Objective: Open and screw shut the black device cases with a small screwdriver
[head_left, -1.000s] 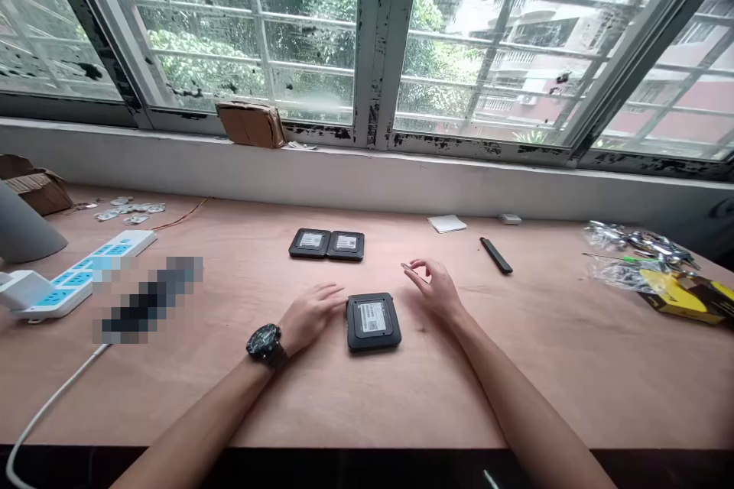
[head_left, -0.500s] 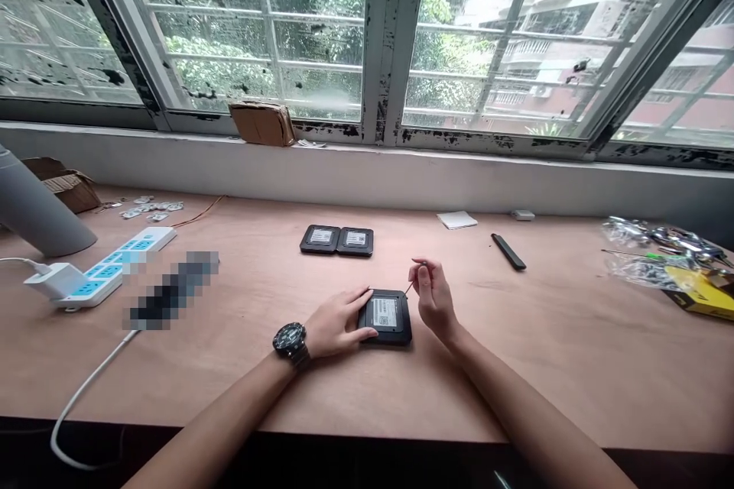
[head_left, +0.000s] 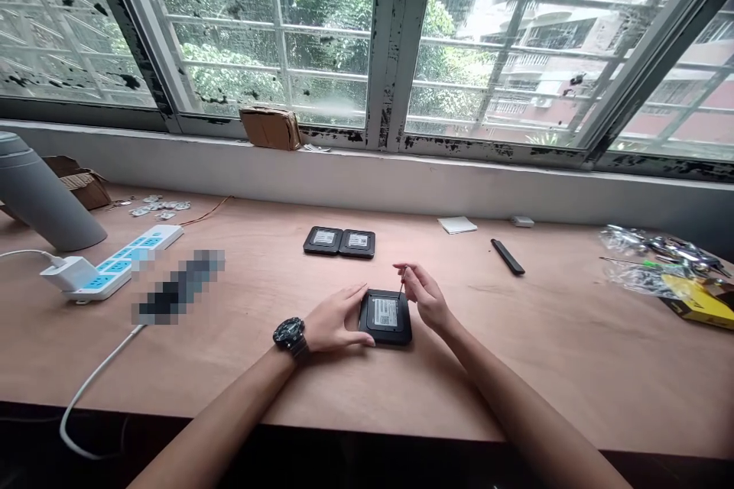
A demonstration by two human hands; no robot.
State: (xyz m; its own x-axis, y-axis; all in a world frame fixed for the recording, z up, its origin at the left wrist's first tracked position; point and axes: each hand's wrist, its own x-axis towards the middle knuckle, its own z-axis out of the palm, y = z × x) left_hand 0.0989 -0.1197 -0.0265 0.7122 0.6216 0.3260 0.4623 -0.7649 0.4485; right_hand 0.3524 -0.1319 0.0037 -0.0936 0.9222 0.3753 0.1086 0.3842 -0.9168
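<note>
A black rounded-square device (head_left: 386, 318) with a white label lies flat on the plywood table (head_left: 516, 336), just in front of me. My left hand (head_left: 338, 318) grips its left edge, fingers resting on the casing. My right hand (head_left: 421, 294) pinches a thin metal pin (head_left: 402, 282) upright, its tip at the device's far edge. Where the tip meets the casing is too small to make out. Beyond them, two similar black devices (head_left: 339, 242) lie side by side, out of reach of my fingers. A black watch (head_left: 289, 335) sits on my left wrist.
A white-and-blue power strip (head_left: 118, 267) with a plugged-in charger and white cable lies left, near a grey cylinder (head_left: 40, 202). A blurred patch (head_left: 177, 286) hides something there. Right stand a black stick (head_left: 508, 257), a plastic bag of metal parts (head_left: 645, 260) and a yellow box (head_left: 699, 302).
My left hand has moved from beside the device onto its left edge. My right hand has brought the pin down from above the table to the device's far edge.
</note>
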